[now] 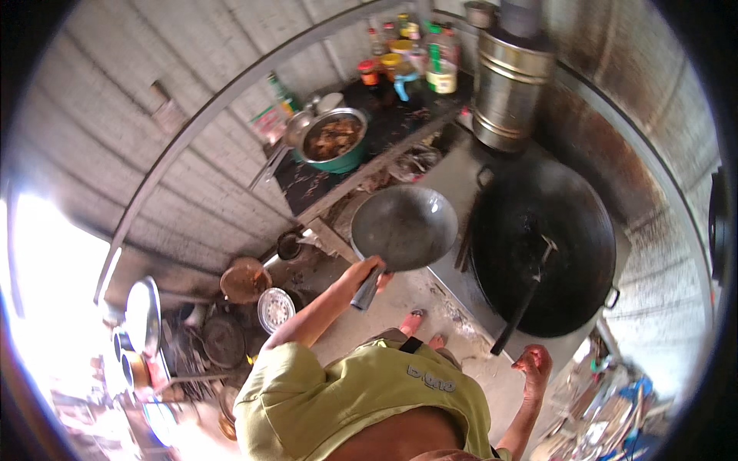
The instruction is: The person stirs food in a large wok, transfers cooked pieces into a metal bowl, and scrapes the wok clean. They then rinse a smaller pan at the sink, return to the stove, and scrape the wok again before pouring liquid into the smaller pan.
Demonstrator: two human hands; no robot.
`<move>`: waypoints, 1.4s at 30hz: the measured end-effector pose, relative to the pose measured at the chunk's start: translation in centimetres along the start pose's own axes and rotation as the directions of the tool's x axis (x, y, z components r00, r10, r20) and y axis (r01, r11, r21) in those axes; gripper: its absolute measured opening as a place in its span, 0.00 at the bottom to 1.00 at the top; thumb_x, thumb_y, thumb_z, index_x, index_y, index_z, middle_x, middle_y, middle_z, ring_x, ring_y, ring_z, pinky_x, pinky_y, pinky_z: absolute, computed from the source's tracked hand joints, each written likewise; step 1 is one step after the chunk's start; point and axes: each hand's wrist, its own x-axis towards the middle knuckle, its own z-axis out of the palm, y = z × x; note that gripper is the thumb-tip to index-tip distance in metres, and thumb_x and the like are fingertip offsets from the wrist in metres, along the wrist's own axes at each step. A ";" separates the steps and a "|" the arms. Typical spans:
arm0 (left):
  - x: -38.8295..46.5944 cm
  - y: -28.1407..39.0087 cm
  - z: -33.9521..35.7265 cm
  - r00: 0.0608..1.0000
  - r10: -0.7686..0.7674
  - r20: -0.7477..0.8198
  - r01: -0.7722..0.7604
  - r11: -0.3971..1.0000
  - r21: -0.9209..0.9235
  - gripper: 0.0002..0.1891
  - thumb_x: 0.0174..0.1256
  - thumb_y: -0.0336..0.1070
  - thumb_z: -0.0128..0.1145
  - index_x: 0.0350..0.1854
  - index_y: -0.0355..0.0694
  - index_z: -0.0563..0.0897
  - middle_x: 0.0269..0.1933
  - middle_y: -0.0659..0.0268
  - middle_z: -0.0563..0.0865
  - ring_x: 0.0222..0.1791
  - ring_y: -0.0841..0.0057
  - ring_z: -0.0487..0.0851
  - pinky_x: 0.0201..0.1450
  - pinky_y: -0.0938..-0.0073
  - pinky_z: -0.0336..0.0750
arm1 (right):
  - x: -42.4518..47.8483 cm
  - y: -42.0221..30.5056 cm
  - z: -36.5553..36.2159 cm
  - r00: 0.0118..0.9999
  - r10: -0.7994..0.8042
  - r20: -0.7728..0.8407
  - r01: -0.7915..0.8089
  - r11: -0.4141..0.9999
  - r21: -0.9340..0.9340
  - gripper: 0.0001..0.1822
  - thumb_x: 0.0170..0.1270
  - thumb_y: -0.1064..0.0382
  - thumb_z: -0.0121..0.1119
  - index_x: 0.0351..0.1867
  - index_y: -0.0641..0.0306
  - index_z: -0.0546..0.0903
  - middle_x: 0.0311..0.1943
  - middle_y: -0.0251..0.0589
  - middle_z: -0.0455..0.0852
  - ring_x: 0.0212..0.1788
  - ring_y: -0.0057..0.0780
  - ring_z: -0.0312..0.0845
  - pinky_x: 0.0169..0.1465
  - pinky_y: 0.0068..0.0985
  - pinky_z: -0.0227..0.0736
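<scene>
My left hand (372,274) grips the dark handle of a grey metal wok (403,227), which is held up in front of me with nothing seen inside. To its right sits a much larger black wok (542,201) with loop handles, set in the stove top. A long-handled cooking utensil (524,311) lies across the large wok, its dark handle reaching over the near rim. My right hand (533,364) is beside that rim, a little right of the utensil's handle end and apart from it. Its fingers curl loosely, and no object shows in them.
A metal stove pipe (510,92) rises behind the large wok. On the black shelf (311,190) stand bottles, jars and a green-sided bowl of food (337,141). A brown basin (246,280) and a perforated metal dish (276,310) are at left. Firewood (599,420) lies lower right.
</scene>
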 end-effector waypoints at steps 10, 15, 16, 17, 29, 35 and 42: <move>-7.6 -5.1 -16.5 0.963 0.210 -0.167 -0.265 0.844 -0.467 0.15 0.55 0.39 0.42 0.29 0.27 0.69 0.20 0.61 0.72 0.15 0.79 0.69 0.18 0.82 0.68 | 9.9 -5.1 14.3 0.845 0.107 0.523 0.092 0.936 -0.341 0.05 0.55 0.69 0.53 0.32 0.68 0.73 0.21 0.34 0.77 0.23 0.18 0.74 0.30 0.16 0.71; -8.5 -3.6 -22.8 0.944 0.328 -0.039 -0.284 0.746 -0.603 0.17 0.56 0.42 0.45 0.30 0.26 0.70 0.20 0.60 0.72 0.16 0.79 0.69 0.19 0.82 0.69 | 13.2 -4.6 23.6 0.726 0.096 0.681 0.188 0.925 -0.331 0.05 0.55 0.72 0.53 0.33 0.70 0.72 0.22 0.35 0.76 0.25 0.19 0.75 0.31 0.17 0.72; -8.5 -3.0 -23.1 0.934 0.334 -0.126 -0.329 0.669 -0.667 0.18 0.56 0.42 0.46 0.31 0.26 0.70 0.20 0.59 0.72 0.16 0.79 0.69 0.19 0.81 0.69 | 13.9 -4.2 25.5 0.721 0.119 0.682 0.177 0.921 -0.347 0.05 0.56 0.72 0.53 0.33 0.70 0.71 0.23 0.35 0.76 0.26 0.20 0.75 0.31 0.17 0.72; -8.7 -2.4 -23.4 0.921 0.325 -0.215 -0.375 0.587 -0.717 0.18 0.55 0.43 0.47 0.31 0.26 0.70 0.20 0.58 0.72 0.16 0.78 0.69 0.19 0.81 0.69 | 14.9 -3.4 27.2 0.698 0.116 0.707 0.209 0.911 -0.356 0.05 0.56 0.71 0.53 0.33 0.69 0.71 0.24 0.35 0.76 0.26 0.20 0.75 0.31 0.18 0.72; -11.5 2.9 -30.3 0.855 0.327 -0.404 -0.518 0.584 -0.625 0.14 0.52 0.37 0.48 0.36 0.31 0.71 0.24 0.60 0.75 0.16 0.80 0.69 0.15 0.85 0.65 | 40.2 -6.3 48.4 0.812 0.011 0.583 0.413 0.696 -0.588 0.18 0.61 0.60 0.49 0.51 0.63 0.70 0.30 0.34 0.79 0.28 0.20 0.76 0.27 0.19 0.70; -13.1 3.6 -27.7 0.752 0.354 -0.556 -0.645 0.571 -0.508 0.15 0.55 0.42 0.49 0.33 0.31 0.71 0.21 0.64 0.73 0.16 0.83 0.67 0.18 0.86 0.64 | 55.7 -7.1 57.9 0.809 -0.177 0.561 0.588 0.253 -0.768 0.20 0.63 0.59 0.43 0.56 0.59 0.65 0.52 0.51 0.70 0.51 0.46 0.66 0.51 0.36 0.65; -12.7 6.7 -25.0 0.747 0.318 -0.584 -0.634 0.604 -0.483 0.14 0.53 0.41 0.47 0.30 0.31 0.71 0.20 0.62 0.72 0.15 0.82 0.66 0.17 0.84 0.63 | 61.3 -5.1 62.9 0.930 -0.032 0.365 0.365 0.003 -0.931 0.28 0.60 0.43 0.42 0.59 0.51 0.60 0.55 0.54 0.64 0.51 0.45 0.67 0.46 0.38 0.69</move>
